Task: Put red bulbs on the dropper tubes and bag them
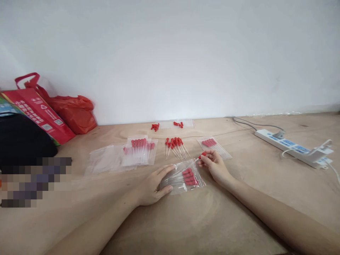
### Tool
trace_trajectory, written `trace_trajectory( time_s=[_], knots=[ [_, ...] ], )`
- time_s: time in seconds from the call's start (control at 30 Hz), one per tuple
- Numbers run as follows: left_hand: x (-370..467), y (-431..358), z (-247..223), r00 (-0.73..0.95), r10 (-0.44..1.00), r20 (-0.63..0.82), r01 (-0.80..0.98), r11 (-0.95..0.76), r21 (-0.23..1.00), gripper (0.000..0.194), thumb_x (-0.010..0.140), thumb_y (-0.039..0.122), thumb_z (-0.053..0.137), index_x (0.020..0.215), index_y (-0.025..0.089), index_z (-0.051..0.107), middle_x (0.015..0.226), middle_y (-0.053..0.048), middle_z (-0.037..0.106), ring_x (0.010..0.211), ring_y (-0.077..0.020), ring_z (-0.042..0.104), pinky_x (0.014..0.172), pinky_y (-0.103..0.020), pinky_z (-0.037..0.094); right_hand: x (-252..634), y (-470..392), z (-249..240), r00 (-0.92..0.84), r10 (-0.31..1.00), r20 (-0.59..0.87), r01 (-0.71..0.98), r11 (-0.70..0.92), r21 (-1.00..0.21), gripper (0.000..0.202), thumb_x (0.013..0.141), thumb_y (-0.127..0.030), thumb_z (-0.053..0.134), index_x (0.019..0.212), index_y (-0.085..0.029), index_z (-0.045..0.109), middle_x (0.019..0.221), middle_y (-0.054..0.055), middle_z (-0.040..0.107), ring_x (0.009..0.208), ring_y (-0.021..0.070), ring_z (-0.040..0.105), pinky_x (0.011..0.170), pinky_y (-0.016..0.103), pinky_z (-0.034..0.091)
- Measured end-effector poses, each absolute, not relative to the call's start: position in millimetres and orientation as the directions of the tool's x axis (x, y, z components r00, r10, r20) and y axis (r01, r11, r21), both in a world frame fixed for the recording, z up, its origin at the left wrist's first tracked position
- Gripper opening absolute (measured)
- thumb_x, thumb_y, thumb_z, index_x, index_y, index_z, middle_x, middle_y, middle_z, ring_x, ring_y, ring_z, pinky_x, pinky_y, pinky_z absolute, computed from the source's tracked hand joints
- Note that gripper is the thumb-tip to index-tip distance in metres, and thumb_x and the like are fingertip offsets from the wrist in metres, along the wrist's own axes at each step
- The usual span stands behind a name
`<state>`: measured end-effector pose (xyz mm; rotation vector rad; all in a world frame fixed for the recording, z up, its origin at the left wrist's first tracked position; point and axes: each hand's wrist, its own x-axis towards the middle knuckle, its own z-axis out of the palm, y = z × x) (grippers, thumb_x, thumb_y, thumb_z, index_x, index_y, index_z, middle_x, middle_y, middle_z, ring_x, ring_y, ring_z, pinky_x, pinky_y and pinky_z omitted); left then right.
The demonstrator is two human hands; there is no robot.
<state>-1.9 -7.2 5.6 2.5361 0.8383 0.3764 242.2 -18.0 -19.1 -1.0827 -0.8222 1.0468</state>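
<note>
A clear zip bag (pixel 176 181) lies flat in front of me, holding several droppers (pixel 189 176) with red rubber bulbs towards its right end. My left hand (pixel 156 184) grips the bag's left end, thumb at the near edge and fingers at the far edge. My right hand (pixel 212 163) pinches a single dropper (pixel 202 154) by its red bulb, its thin tube pointing left at the bag's upper right corner. Just beyond the bag, loose droppers (pixel 175 143) are fanned out on the table, bulbs facing away from me.
Left of the loose droppers, filled bags (pixel 139 152) overlap flat bags (pixel 103 161). Another filled bag (pixel 214 146) lies right. Red bulbs (pixel 155 126) and more plastic bags sit by the wall. A power strip (pixel 292 147) with cables stands right; red bags (pixel 74 109) stand left.
</note>
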Motion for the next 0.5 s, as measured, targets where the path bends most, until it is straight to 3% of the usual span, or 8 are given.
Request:
trace_trajectory(
  time_s=[0.13, 0.23, 0.5],
  knots=[
    [-2, -8, 5, 0.783, 0.611, 0.118, 0.487, -0.719, 0.496, 0.052, 0.083, 0.030, 0.047, 0.131, 0.024, 0.027, 0.135, -0.007, 0.036, 0.122, -0.0219, 0.036, 0.100, -0.041, 0.032, 237, -25, -15, 0.194, 0.981, 0.013, -0.103, 0.034, -0.994, 0.039, 0.059, -0.044, 0.067, 0.077, -0.020, 0.043, 0.065, -0.005, 0.055, 0.037, 0.0044, 0.046, 0.033, 0.017, 0.032],
    [-1, -7, 5, 0.784, 0.609, 0.121, 0.485, -0.722, 0.495, 0.051, 0.083, 0.030, 0.047, 0.130, 0.024, 0.028, 0.135, -0.007, 0.036, 0.122, -0.0220, 0.036, 0.100, -0.041, 0.032, 239, -27, -14, 0.166, 0.986, 0.016, -0.017, 0.019, -1.000, 0.038, 0.058, -0.045, 0.068, 0.074, -0.019, 0.045, 0.067, -0.004, 0.057, 0.032, 0.0018, 0.038, 0.029, 0.017, 0.024],
    [-1, -8, 6, 0.780, 0.614, 0.121, 0.486, -0.716, 0.501, 0.050, 0.082, 0.030, 0.047, 0.129, 0.024, 0.030, 0.134, -0.006, 0.037, 0.121, -0.0221, 0.037, 0.100, -0.041, 0.032, 244, -22, -32, 0.000, 0.999, 0.033, 0.151, 0.032, -0.988, 0.030, 0.061, -0.043, 0.067, 0.075, -0.019, 0.055, 0.049, -0.003, 0.057, 0.041, 0.0107, 0.051, 0.037, 0.020, 0.036]
  ],
)
